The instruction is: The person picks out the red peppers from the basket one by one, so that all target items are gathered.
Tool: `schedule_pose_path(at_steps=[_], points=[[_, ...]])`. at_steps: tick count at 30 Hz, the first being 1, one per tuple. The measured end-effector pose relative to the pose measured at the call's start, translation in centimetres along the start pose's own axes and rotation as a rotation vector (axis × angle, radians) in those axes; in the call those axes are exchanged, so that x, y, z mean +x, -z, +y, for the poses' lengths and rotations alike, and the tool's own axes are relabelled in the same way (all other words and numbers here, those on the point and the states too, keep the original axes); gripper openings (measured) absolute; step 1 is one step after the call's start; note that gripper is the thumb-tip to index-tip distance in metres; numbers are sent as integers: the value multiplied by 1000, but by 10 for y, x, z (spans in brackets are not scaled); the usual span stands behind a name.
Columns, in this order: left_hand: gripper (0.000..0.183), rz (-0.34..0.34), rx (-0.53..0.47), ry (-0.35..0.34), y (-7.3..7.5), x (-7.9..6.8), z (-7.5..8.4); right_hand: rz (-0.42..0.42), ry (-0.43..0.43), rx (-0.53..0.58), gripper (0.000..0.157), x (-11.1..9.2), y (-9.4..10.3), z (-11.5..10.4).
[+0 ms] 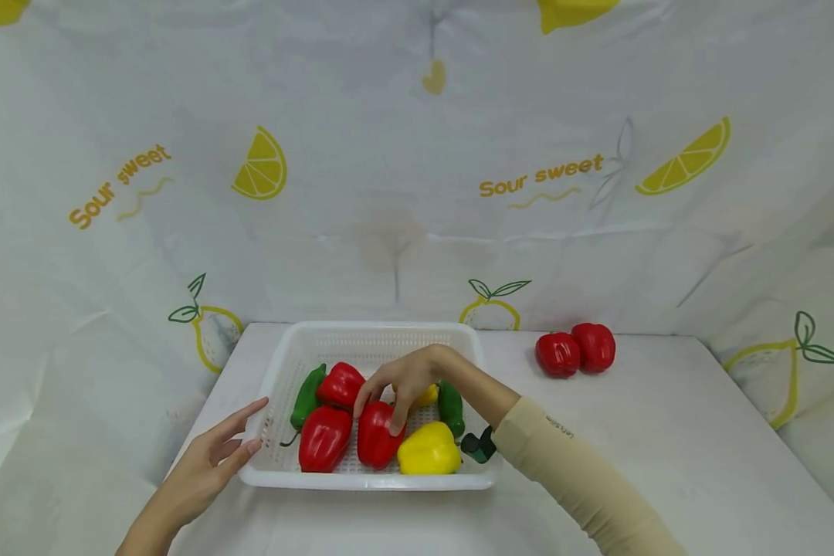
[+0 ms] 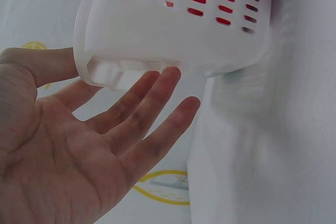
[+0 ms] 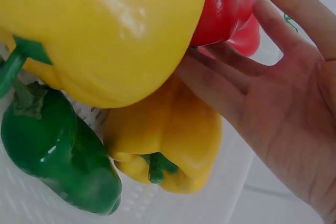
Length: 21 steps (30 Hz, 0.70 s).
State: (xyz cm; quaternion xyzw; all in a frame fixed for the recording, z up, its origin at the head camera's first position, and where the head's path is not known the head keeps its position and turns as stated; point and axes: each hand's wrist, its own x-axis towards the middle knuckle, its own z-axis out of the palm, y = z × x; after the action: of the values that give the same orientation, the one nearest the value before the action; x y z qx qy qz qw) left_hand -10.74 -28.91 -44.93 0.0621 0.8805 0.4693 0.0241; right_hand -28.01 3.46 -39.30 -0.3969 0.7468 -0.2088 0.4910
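Head view: we are resting our left hand (image 1: 204, 469), fingers extended, against the basket (image 1: 361, 482), probably steadying it; our right hand (image 1: 408, 377) is grasping a red pepper (image 1: 375, 445) inside from above, perhaps because a yellow pepper (image 1: 431, 451) is crowding its side.

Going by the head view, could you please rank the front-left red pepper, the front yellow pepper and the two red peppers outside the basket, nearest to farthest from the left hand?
1. Front-left red pepper: inside the basket, right of the left hand.
2. Front yellow pepper: the basket's front right.
3. Two red peppers: on the table, beyond the basket's right side.
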Motion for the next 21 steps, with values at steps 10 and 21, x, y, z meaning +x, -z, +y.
schedule_pose_path(at_steps=[10, 21], points=[[61, 3, 9, 2, 0, -1, 2, -46, -22, 49, 56, 0, -5, -3], [61, 8, 7, 3, -1, -1, 4, -51, -25, -1, 60, 0, -5, -5]])
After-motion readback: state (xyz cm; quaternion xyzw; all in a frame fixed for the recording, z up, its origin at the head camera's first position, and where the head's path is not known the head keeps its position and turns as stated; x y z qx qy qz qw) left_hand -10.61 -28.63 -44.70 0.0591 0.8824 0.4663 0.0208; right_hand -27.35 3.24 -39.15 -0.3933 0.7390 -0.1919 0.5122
